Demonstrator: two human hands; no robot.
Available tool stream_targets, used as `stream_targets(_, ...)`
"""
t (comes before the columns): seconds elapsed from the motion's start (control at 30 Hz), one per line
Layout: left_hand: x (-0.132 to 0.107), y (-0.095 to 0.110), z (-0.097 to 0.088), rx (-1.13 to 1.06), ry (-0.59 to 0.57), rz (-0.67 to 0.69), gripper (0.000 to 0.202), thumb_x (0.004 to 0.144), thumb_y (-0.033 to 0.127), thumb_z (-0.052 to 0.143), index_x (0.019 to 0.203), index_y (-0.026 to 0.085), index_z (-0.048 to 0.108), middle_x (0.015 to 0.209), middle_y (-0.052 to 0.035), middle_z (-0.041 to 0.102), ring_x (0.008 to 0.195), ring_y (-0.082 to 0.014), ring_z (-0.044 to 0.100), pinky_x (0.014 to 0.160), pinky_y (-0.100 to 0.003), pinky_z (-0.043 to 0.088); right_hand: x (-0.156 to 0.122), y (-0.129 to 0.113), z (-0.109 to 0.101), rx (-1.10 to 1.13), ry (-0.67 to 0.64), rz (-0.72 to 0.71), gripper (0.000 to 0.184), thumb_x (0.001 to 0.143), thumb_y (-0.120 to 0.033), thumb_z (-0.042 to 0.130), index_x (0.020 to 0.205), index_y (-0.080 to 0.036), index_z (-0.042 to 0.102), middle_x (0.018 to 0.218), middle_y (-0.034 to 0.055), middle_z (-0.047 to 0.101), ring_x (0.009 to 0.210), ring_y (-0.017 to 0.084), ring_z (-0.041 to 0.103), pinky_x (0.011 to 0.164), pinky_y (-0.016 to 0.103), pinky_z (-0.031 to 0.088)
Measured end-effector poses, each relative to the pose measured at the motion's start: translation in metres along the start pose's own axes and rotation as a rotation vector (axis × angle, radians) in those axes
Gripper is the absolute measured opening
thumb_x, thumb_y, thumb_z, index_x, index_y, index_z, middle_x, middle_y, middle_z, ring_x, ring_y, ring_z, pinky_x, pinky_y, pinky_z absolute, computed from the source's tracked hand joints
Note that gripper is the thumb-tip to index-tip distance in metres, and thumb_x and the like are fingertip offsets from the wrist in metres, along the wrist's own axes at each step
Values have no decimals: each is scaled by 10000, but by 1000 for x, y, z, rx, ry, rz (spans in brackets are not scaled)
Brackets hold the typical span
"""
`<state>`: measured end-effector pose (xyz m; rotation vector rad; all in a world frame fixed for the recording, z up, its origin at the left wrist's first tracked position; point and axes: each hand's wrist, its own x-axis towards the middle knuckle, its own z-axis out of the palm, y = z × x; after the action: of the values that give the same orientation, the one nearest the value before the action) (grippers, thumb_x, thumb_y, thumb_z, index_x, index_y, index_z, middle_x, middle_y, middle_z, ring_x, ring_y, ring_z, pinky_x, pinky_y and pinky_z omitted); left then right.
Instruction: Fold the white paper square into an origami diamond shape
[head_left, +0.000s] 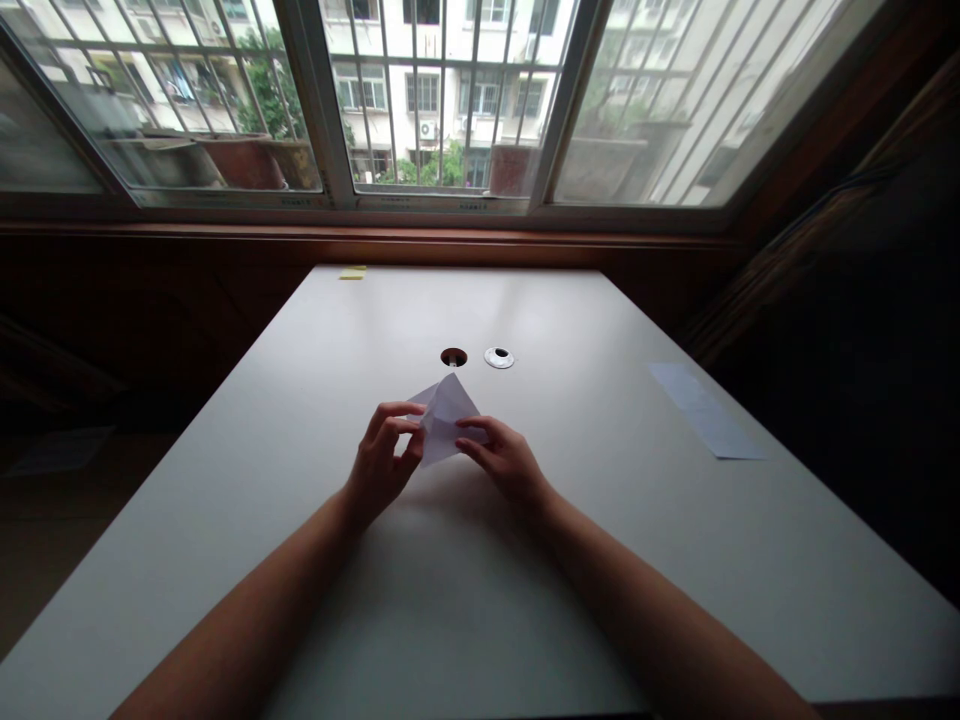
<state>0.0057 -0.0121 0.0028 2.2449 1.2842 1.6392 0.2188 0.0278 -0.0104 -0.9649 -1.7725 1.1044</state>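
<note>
A folded piece of white paper (448, 418) with a pointed top is held up just above the white table (480, 560), near its middle. My left hand (381, 462) pinches the paper's left edge between thumb and curled fingers. My right hand (504, 462) grips the paper's right lower edge, fingers pressed on it. Both forearms reach in from the bottom of the view.
A round cable hole (454, 357) and its white cap (499, 357) lie just beyond the paper. A strip of white paper (705, 410) lies at the table's right edge. A yellow sticky note (352, 272) sits at the far edge below the barred window (442, 100).
</note>
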Motion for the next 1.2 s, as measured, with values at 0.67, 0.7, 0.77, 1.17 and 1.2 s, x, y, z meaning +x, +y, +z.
stream_targets(0.67,6,-20,3,-637,-207,-671,443,904,450,578,1240,178,482,983,-63,613,642,-111,604,472,-225,552,4,-1,-7,238,-13,52,143,750,-200,618,872,-192,692,811,23,661,735,177,618,673,301,519)
stream_targets(0.7,5,-20,3,-678,-232,-694,438,903,455,577,1224,170,493,935,-50,614,609,-103,591,444,-214,544,4,-2,-7,229,-5,24,152,755,-214,633,890,-198,701,897,43,661,801,192,629,687,308,531)
stream_targets(0.77,5,-21,3,-710,-246,-720,417,898,457,582,1187,162,524,895,-38,610,590,-97,586,426,-207,546,4,-3,-5,166,29,-44,171,768,-224,655,926,-218,718,1063,72,625,969,225,618,749,322,546)
stream_targets(1.17,8,-15,5,-692,-254,-781,453,920,443,552,1300,198,557,896,-34,568,639,-113,597,507,-289,617,-2,-11,-13,-564,139,-366,71,837,-230,678,829,-276,731,957,83,627,1000,297,459,864,490,486)
stream_targets(1.2,8,-13,5,-692,-258,-794,450,918,447,551,1295,201,568,920,-41,571,650,-115,597,515,-296,622,-2,-11,-13,-577,106,-387,85,844,-217,664,815,-269,723,924,81,639,992,295,464,866,487,483)
